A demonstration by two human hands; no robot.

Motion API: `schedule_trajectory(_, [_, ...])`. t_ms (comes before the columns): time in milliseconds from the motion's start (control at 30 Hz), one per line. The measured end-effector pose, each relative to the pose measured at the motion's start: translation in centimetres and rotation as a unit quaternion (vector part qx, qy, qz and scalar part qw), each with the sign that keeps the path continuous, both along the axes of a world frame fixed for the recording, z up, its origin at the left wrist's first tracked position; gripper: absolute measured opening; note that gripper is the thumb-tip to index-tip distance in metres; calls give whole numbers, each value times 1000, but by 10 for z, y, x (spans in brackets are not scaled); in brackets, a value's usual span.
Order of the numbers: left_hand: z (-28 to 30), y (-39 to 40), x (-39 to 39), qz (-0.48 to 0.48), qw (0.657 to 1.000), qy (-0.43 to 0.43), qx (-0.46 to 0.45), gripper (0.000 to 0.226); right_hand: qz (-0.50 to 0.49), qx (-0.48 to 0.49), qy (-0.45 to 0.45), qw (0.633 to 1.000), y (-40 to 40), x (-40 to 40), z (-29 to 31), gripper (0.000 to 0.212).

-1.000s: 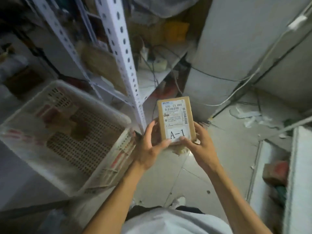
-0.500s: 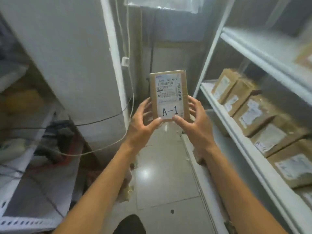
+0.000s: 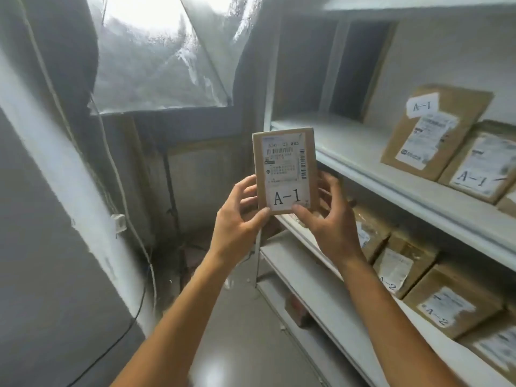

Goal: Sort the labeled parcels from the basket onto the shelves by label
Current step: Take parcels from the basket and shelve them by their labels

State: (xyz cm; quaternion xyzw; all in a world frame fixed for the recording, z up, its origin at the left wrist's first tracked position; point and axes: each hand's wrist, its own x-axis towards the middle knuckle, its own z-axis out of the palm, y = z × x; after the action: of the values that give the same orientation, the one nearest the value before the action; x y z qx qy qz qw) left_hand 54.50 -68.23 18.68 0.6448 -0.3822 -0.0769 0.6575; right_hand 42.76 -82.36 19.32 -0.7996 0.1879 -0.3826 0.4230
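You are holding the parcel [image 3: 284,171] upright in front of you, its long axis standing nearly vertical and its printed face turned toward you, with the large "A-1" mark at its lower end. Your left hand [image 3: 240,216] grips the lower left edge, thumb across the front corner and fingers curled behind; your right hand [image 3: 329,219] grips the lower right edge the same way, thumb on the front just under the label. So both hands are closed on the parcel and neither is free. What matters for the coming move is the direction: the upper shelf [image 3: 391,174] lies to your right and slightly beyond the parcel, its front lip passing just behind the parcel's right edge. Two other parcels marked A-1 [image 3: 435,129] lean on that shelf, well apart from your hands, with bare board between them and the near end. The lower shelf [image 3: 321,297] carries boxes marked A-2 [image 3: 446,308], so by the label that level looks wrong for this one. Your right hand is the nearer to the upper shelf, so it would probably lead the parcel across onto the bare stretch, likely keeping it upright like its neighbours.
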Motion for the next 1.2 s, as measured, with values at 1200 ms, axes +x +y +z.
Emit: schedule_trajectory(1200, [18,-367,103,-140,971,-175,86,48,-360,-169,171,902,-259,59,-1,63])
